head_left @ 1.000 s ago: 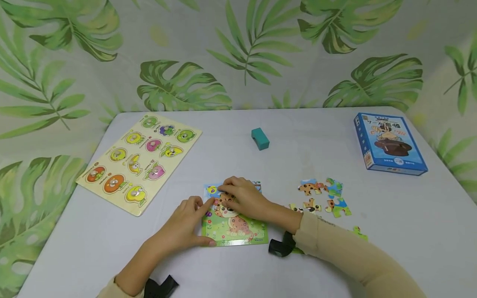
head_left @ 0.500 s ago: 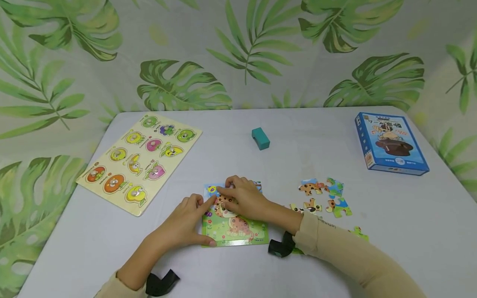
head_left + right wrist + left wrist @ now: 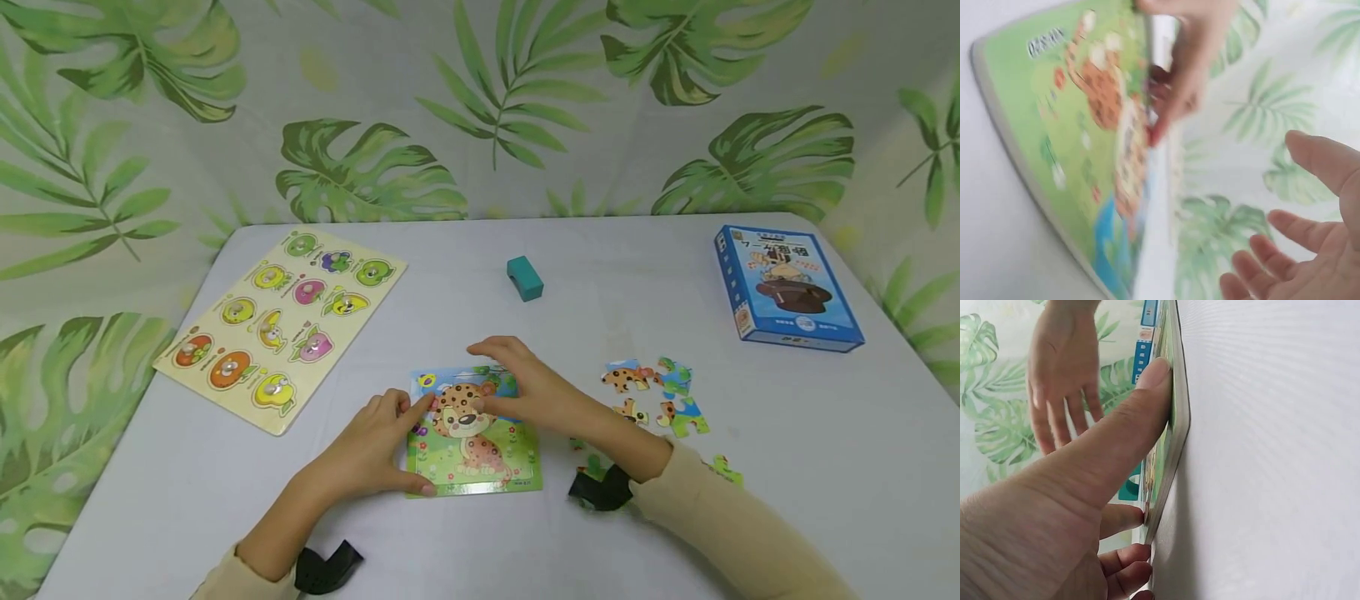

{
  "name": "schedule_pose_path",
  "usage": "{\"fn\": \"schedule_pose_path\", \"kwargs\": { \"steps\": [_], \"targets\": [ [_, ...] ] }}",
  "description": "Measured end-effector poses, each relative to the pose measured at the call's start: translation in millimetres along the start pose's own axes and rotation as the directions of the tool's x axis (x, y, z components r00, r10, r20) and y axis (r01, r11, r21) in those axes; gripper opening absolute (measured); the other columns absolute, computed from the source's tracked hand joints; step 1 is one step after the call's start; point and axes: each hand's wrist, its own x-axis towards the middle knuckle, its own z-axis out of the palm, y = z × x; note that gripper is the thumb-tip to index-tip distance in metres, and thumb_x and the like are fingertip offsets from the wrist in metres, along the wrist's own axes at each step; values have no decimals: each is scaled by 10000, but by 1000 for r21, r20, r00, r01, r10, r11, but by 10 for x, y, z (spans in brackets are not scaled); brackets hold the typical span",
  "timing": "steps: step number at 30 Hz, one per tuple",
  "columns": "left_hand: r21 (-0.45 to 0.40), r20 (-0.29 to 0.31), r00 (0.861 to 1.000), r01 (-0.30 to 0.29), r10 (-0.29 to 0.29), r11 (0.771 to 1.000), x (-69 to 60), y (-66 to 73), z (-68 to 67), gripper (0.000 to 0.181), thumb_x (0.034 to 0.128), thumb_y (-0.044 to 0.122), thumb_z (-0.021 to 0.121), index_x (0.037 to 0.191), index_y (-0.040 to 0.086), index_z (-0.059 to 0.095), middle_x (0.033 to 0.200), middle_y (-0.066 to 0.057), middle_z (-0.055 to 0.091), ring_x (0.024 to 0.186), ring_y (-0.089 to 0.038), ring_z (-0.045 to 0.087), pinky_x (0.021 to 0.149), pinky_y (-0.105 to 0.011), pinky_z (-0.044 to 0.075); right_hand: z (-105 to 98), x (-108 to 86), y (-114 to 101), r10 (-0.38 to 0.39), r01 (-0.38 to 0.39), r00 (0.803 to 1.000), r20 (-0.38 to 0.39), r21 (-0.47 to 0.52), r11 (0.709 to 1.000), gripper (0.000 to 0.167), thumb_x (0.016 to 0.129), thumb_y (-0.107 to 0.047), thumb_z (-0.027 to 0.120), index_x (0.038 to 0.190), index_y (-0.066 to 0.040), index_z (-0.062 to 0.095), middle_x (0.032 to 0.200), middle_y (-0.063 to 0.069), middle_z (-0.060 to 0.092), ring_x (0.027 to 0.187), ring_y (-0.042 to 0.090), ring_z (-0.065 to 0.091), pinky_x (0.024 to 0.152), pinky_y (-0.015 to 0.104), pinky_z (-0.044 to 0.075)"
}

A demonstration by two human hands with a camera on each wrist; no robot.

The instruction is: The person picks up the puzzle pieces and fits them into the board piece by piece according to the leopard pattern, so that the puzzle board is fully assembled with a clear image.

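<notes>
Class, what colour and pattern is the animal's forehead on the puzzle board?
The animal's forehead is orange with dark spots, clearest in the head view.

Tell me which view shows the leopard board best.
The head view: it looks down on the leopard board, showing most of its printed face and nearly its whole outline. The left wrist view shows it almost edge-on, its picture hardly visible; the right wrist view shows part of it, slanted and blurred.

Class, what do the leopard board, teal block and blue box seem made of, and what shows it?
Leopard board: probably cardboard or fibreboard, glossy; pale edge, glare on top.
Teal block: perhaps wood or foam, unclear; evenly coloured, looks matt.
Blue box: likely printed card, smooth; crisp edges, pictured top.
</notes>
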Motion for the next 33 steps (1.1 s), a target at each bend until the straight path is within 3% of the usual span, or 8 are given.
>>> {"fn": "schedule_pose_path", "kwargs": {
  "steps": [3, 7, 12, 15, 19, 26, 33],
  "targets": [
    [-8, 2, 1000, 9, -9, 1000, -3, -2, 4, 1132, 519, 703, 668, 1406, 97, 308, 1032, -30, 355, 866, -160, 324, 745, -289, 331, -233, -176, 12, -78, 80, 993, -92, 16, 997, 582, 825, -208, 661, 1334, -122, 392, 1345, 34, 344, 1187, 195, 350, 945, 456, 328],
    [-20, 3, 1000, 12, -12, 1000, -1, 5, 5, 1137, 517, 691, 680, 1409, 99, 299, 1047, -34, 358, 869, -158, 323, 751, -290, 330, -513, -436, 122, -143, 137, 965, -218, -42, 990, 602, 796, -98, 680, 1331, -111, 403, 1303, 30, 415, 1129, 191, 403, 918, 352, 346],
    [-16, 3, 1000, 10, -10, 1000, 1, 4, 6, 1134, 518, 672, 698, 1410, 98, 296, 1056, -38, 361, 882, -162, 327, 763, -293, 331, -740, -724, 362, -79, 51, 948, -309, -98, 994, 632, 776, -46, 686, 1336, -145, 411, 1288, 37, 451, 1116, 150, 416, 882, 166, 334],
    [-20, 5, 1000, 14, -14, 1000, 1, 0, 10, 1133, 518, 671, 700, 1410, 99, 299, 1053, -34, 355, 885, -163, 323, 759, -292, 328, -805, -858, 521, -10, -23, 944, -328, -98, 995, 631, 792, -55, 673, 1349, -171, 400, 1296, 39, 451, 1112, 155, 416, 868, 132, 323],
    [-31, 4, 1000, 20, -20, 999, 0, -7, 19, 1135, 514, 683, 691, 1410, 104, 301, 1048, -24, 347, 878, -157, 315, 745, -284, 322, -839, -970, 720, 59, -96, 942, -331, -95, 991, 606, 820, -93, 651, 1357, -191, 390, 1307, 50, 439, 1116, 204, 412, 872, 184, 341],
    [-35, 0, 1000, 14, -14, 999, -4, -12, 23, 1134, 519, 687, 683, 1410, 101, 299, 1040, -22, 340, 872, -158, 310, 746, -288, 316, -839, -1045, 966, 135, -161, 949, -283, -69, 985, 574, 845, -164, 630, 1358, -103, 380, 1309, 111, 423, 1129, 293, 395, 865, 471, 348],
    [-39, 4, 1000, 25, -24, 999, -8, -8, 19, 1125, 521, 672, 697, 1409, 104, 302, 1042, -24, 344, 868, -156, 311, 740, -282, 316, -835, -1080, 1138, 188, -220, 952, -243, -115, 969, 561, 858, -195, 616, 1353, -77, 379, 1282, 152, 439, 1118, 348, 435, 860, 528, 367]
  ]
}}
